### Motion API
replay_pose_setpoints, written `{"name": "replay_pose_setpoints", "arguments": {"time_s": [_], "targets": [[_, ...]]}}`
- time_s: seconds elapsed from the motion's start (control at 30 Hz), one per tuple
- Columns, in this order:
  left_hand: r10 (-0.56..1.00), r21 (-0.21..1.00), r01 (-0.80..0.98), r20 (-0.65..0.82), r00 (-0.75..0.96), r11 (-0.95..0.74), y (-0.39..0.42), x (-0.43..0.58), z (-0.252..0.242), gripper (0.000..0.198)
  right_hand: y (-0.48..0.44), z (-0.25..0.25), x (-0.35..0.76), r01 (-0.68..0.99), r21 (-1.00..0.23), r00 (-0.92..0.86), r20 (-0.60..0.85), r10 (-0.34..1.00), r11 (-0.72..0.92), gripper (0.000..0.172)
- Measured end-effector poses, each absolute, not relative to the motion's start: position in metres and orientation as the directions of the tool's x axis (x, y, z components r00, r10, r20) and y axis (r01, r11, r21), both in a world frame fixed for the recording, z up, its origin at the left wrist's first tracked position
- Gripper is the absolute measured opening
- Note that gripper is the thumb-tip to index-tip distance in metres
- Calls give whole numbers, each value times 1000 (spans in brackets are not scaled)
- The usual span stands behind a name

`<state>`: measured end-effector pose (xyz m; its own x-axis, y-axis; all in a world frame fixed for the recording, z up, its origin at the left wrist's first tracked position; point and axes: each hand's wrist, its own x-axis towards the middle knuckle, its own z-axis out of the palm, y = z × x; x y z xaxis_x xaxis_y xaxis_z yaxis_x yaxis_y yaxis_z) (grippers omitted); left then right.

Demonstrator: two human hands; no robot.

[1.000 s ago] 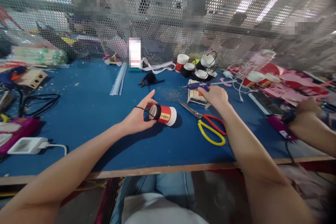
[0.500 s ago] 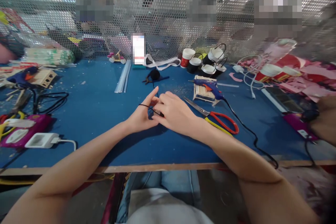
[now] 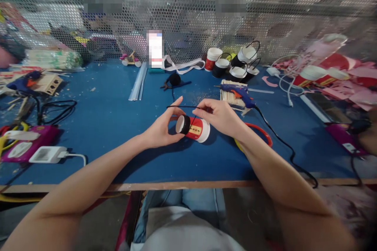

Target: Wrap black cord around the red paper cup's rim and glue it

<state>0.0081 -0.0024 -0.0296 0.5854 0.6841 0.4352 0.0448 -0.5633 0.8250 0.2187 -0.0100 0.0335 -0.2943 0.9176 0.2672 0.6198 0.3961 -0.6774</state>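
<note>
My left hand [image 3: 165, 125] grips a red and white paper cup [image 3: 196, 129] by its base end, thumb below and fingers above. The cup lies on its side, its white rim toward the right, with black cord wound in a band around the base end. In my right hand [image 3: 218, 115] a black cord [image 3: 185, 106] is pinched and stretched leftward over my left fingers. From a ball of black cord [image 3: 174, 79] a strand runs down toward my left hand. Behind my right forearm lie scissors [image 3: 263, 133] with red and yellow handles, their blades hidden.
A blue glue gun [image 3: 240, 91] rests on a wooden stick frame [image 3: 228, 100] at right. Several cups, some wrapped in black with handles [image 3: 220, 68], stand behind. A purple power strip [image 3: 44, 141] is at left; a phone [image 3: 155, 49] leans against the mesh.
The cup, hidden before behind my hands, now shows between them. My right hand has moved right and away from my left, drawing the cord out taut.
</note>
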Motion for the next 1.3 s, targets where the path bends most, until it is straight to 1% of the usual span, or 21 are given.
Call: {"name": "replay_pose_setpoints", "arguments": {"time_s": [0.2,0.43,0.67,0.8,0.87,0.97,1.03,1.1,1.2,1.3], "targets": [[676,855,19,396,621,-518,-5,10,-29,99,-8,25,218,600,-699,-298,257,919,390,24],[653,856,-23,410,637,-516,-9,11,-28,97,-8,17,216,627,-678,-319,226,921,383,26],[622,825,10,419,662,-566,-12,12,-28,89,-9,12,216,636,-690,-382,108,918,346,20],[609,810,26,420,673,-586,-11,11,-27,84,-9,9,216,644,-682,-400,88,912,348,21],[601,805,35,412,685,-592,-11,10,-27,84,-10,7,216,656,-672,-394,84,915,344,22],[592,809,43,391,705,-586,-8,7,-26,90,-12,6,214,684,-658,-378,51,924,316,20],[604,832,46,362,710,-553,-7,5,-25,95,-14,6,213,698,-650,-373,27,927,300,19],[652,871,69,309,692,-487,-7,4,-24,95,-17,8,211,717,-626,-371,30,928,307,18],[743,927,130,191,641,-351,-8,5,-22,86,-21,11,207,779,-536,-350,58,935,324,18],[777,947,174,107,621,-269,-9,7,-22,82,-26,15,202,839,-442,-324,67,944,319,15]]}}
